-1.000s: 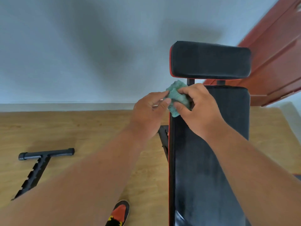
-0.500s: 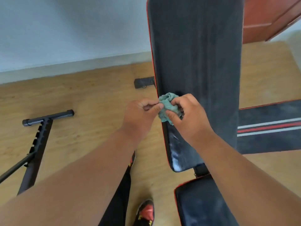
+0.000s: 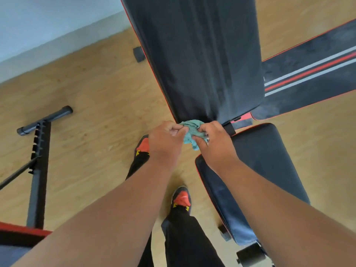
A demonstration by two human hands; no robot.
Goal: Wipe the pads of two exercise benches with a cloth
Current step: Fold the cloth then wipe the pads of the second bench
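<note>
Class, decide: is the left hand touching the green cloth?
Touching. The head view shows the left hand pinching the cloth at its fingertips.

Crumpled teal cloth [image 3: 192,132] at the black back pad's [image 3: 202,60] near end.

Cloth [image 3: 192,132] between hands, before back pad [image 3: 200,60].

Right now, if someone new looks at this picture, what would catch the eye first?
First, the two hands, left hand and right hand, meeting in the middle and bunching a teal cloth between their fingers. Just beyond them, the long black back pad fills the top centre, with the seat pad at the lower right. Red-toed shoes stand on the wooden floor below.
</note>
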